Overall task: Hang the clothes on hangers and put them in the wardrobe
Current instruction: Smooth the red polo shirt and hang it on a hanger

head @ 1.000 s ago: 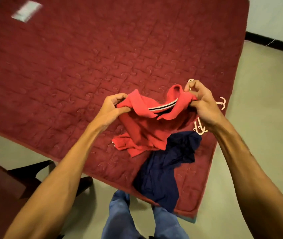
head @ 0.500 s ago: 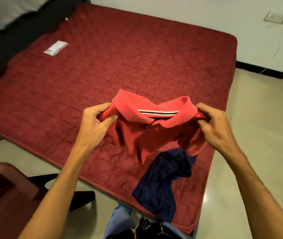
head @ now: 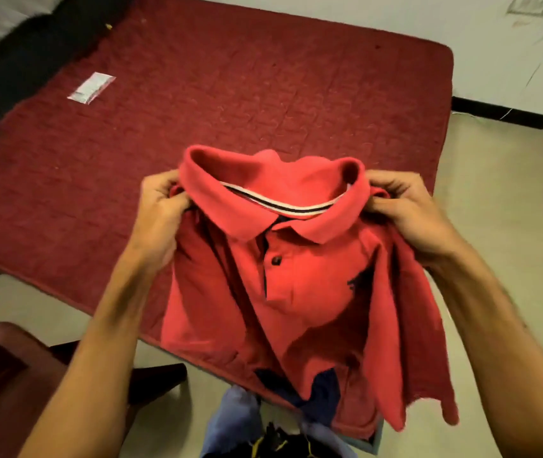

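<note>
Head view: the red polo shirt [head: 296, 276] is held up in the air, front facing the person, above the near right corner of the mattress [head: 230, 94]. Its hem hangs over a navy garment [head: 323, 398] lying at that corner; whether they touch cannot be told.

Hand state:
- The left hand [head: 161, 213] is clamped on the shoulder fabric just beside the collar [head: 263, 193], fingers curled, thumb pinching.
- The right hand [head: 409, 213] grips the opposite shoulder in the same way.

Handling characteristics (judged):
- Light, soft knit. The body has no stiffness and drapes freely below the grip points.
- The collar is the firmest part and holds its shape.
- Not fragile and not slippery; a plain pinch is sufficient.
- One placket button appears fastened, so the neck opening is likely narrow.

Recommended hold: the shoulder seams beside the collar, as now, which keeps the shirt spread. To fit a hanger, one hand must release; keep the other on a shoulder seam or the back of the collar. No hanger or wardrobe is in view.
</note>
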